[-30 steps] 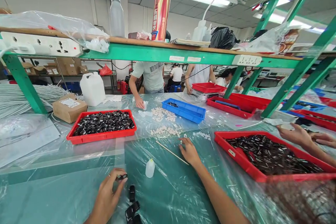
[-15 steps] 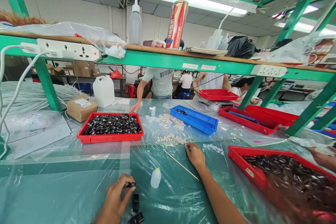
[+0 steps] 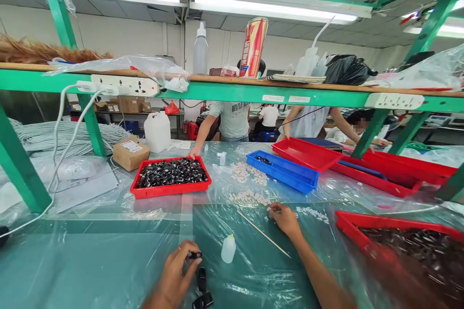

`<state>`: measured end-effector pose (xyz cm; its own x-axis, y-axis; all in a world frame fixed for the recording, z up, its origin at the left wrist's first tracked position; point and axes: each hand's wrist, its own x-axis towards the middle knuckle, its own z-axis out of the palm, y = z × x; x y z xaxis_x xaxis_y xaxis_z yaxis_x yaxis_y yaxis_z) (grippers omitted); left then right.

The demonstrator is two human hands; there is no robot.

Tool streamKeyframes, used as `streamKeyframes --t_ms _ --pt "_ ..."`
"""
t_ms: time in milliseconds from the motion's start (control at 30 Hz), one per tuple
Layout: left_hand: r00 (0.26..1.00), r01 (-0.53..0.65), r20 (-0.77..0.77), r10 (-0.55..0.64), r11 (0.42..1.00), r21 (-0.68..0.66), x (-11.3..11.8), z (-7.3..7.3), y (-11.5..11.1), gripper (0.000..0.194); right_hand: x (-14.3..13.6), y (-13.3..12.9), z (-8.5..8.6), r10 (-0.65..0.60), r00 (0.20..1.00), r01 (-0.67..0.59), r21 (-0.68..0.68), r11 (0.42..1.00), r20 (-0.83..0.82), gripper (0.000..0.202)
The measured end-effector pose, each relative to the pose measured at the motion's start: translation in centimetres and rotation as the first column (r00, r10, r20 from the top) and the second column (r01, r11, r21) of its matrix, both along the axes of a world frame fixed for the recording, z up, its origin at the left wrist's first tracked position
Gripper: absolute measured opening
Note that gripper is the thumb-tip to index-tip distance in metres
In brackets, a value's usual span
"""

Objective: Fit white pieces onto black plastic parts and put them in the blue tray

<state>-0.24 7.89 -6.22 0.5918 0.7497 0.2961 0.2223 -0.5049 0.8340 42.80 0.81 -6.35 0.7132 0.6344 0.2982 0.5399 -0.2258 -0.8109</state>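
Observation:
My left hand [image 3: 177, 273] pinches a small black plastic part [image 3: 195, 254] between thumb and fingers, low over the plastic-covered table. Two more black parts [image 3: 201, 287] lie just right of it. My right hand [image 3: 285, 217] reaches forward and pinches a small white piece [image 3: 269, 209] at the edge of a scatter of white pieces [image 3: 249, 197]. A thin wooden stick [image 3: 264, 234] lies between my arms, beside a small white squeeze bottle [image 3: 228, 248].
A red tray of black parts [image 3: 169, 175] stands ahead left, a blue tray [image 3: 282, 171] ahead, another red tray of black parts [image 3: 406, 241] at right. A cardboard box [image 3: 131, 152] and white jug [image 3: 157, 131] sit behind. People stand across the table under a green shelf [image 3: 232, 89].
The view has swung left and tilted up. My right hand has closed on a white piece at the scatter. A person across the table has set a red tray by the blue one.

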Motion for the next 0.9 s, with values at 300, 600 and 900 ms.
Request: streamKeyframes --t_ms 300,600,900 --pt "0.998 0.059 0.015 -0.06 0.995 0.076 -0.9 1.7 -2.3 0.016 -16.6 -5.1 6.7 0.341 0.915 -0.396 0.329 0.857 0.214 0.021" --pt "0.988 0.154 -0.007 -0.154 0.985 0.08 -1.0 2.6 -5.0 0.012 -26.1 -7.8 5.1 0.565 0.761 -0.645 0.274 0.713 0.319 0.019" --pt "0.981 0.171 0.094 -0.168 0.985 -0.025 -0.6 3.6 -5.6 0.011 -25.8 -7.7 5.1 0.618 0.713 -0.699 0.279 0.658 0.33 0.019"
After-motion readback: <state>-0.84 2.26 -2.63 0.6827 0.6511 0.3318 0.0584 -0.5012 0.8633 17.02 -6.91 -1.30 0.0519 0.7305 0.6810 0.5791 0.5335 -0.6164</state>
